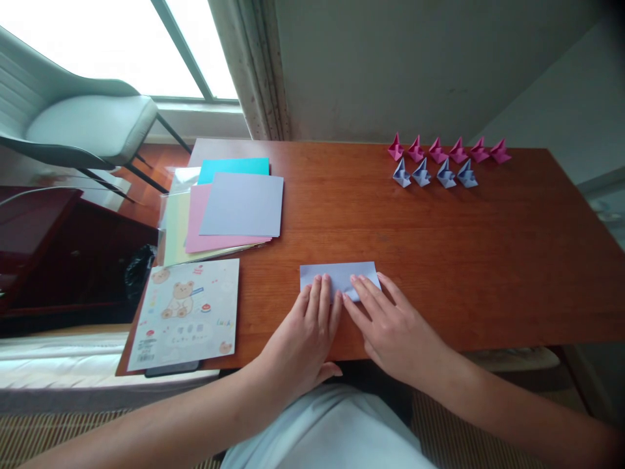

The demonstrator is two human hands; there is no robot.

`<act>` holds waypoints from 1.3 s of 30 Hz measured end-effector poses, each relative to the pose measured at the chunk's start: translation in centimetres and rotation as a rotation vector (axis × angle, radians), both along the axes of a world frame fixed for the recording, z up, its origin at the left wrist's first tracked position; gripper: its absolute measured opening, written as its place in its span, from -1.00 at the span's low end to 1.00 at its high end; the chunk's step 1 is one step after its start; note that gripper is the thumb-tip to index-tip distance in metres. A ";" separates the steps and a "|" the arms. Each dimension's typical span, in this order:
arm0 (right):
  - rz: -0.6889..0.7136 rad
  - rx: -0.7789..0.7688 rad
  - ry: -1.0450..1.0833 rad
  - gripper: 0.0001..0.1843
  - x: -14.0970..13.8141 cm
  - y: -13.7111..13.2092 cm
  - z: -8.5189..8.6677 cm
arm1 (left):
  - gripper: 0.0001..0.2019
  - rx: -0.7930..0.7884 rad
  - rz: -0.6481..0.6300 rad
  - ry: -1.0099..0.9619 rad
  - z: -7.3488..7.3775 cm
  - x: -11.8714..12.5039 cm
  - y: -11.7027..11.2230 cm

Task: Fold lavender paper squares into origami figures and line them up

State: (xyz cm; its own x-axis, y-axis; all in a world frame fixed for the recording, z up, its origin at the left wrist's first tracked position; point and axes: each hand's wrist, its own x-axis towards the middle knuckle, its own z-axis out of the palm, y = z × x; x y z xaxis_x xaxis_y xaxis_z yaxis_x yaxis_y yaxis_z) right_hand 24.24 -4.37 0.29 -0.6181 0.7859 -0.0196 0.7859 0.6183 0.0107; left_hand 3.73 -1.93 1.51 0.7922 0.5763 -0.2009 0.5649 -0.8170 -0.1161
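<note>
- We find the pale lavender paper [339, 272] flat on the near middle of the table [342, 218]; long axis left to right, far edge uncovered, near edge mostly under fingers.
- Paper lies just beyond both palms; left hand [303, 329] on its near-left part, right hand [390, 322] on its near-right part; neither is nearer, both touch it.
- Grip: fingers extended and laid flat, clamped on nothing; the index fingertips come close together at the near edge; whether the paper is doubled, we cannot tell.
- Left of the hands, a white pad cover [188, 329] with a printed bear; we read "Cute Bear", faintly, and what looks like "Lucky"; a barcode at near left, its digits too small; the larger characters too blurred for us.
- Far left, loose coloured sheets, lavender sheet [241, 205] uppermost; no writing we can make out.
- Far right, six pink folded pieces [458, 151] in a row; four pale folded pieces [446, 174] just nearer; unmarked, as far as we see.
</note>
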 end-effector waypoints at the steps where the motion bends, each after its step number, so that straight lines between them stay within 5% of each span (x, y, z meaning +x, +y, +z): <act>1: 0.006 0.006 -0.009 -0.30 0.0 0.0 0.0 | 0.17 0.010 -0.002 0.014 0.0 0.1 0.0; 10: 0.007 0.112 -0.138 -0.36 1.1 -1.4 -0.6 | 0.21 -0.011 -0.015 0.045 -0.1 0.1 0.0; 18: -0.158 0.125 -0.206 -0.43 3.5 -3.5 0.3 | 0.21 -0.052 -0.004 0.048 -0.1 0.2 0.1; 22: -0.206 0.161 -0.143 -0.47 2.2 -2.7 0.9 | 0.18 -0.043 0.012 0.040 0.0 0.3 0.0; 28: -0.124 0.146 -0.029 -0.43 -1.0 -2.0 -1.0 | 0.17 -0.026 0.007 0.059 0.0 0.4 -0.3; 39: -0.121 0.165 -0.048 -0.47 -1.1 -2.1 -1.2 | 0.14 -0.033 0.005 0.059 -0.1 -2.0 -0.5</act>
